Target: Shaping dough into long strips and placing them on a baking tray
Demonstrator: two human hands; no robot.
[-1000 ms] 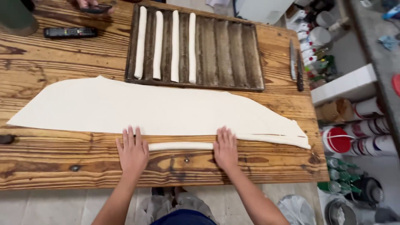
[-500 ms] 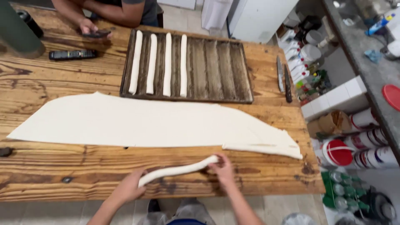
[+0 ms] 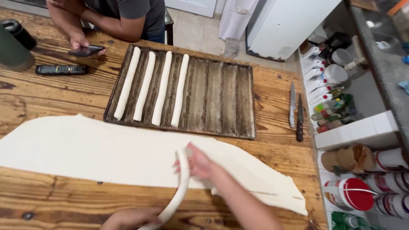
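Observation:
A long rolled dough rope (image 3: pixel 181 187) hangs between my hands above a wide flat sheet of dough (image 3: pixel 106 153) on the wooden table (image 3: pixel 51 98). My right hand (image 3: pixel 198 162) pinches the rope's upper end over the sheet. My left hand (image 3: pixel 128 219) holds the lower end at the bottom edge of the view, partly cut off. Beyond the sheet lies a dark grooved baking tray (image 3: pixel 217 98) with several dough ropes (image 3: pixel 155 87) laid in its left grooves; the right grooves hold nothing.
Two knives (image 3: pixel 296 110) lie on the table right of the tray. Across the table a person's hand (image 3: pixel 81 42) holds a phone (image 3: pixel 86 50); a remote (image 3: pixel 61 69) and dark containers (image 3: pixel 15 42) sit at the far left. Bottles and tubs (image 3: pixel 349 187) fill shelves at right.
Both hands rolled the rope flat on the table in front of the sheet, then lifted it. The right hand has carried its end up and forward over the sheet.

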